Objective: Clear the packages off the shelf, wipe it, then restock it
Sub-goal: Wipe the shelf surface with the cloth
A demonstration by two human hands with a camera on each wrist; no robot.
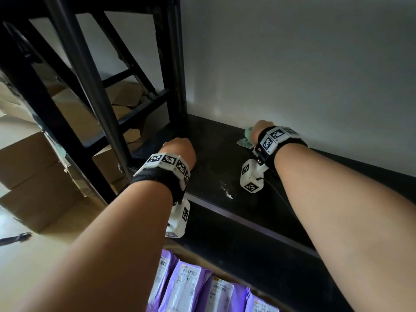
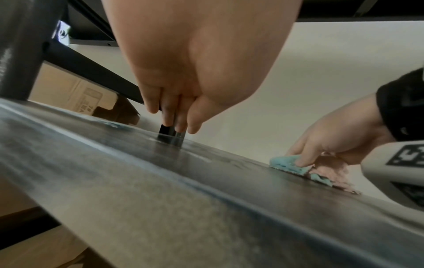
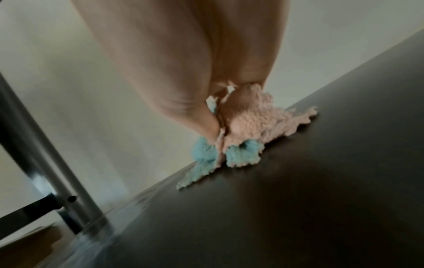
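Right hand (image 1: 256, 129) presses cloth (image 3: 243, 127) (pink-blue), shelf (image 1: 225, 158)

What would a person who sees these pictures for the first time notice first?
The eye goes first to the two hands on the dark shelf: the right hand presses a crumpled blue and pink cloth against the back of the shelf, by the wall, and the left hand grips a black upright post at the shelf's left end. Below the front edge lie purple packages with white labels.
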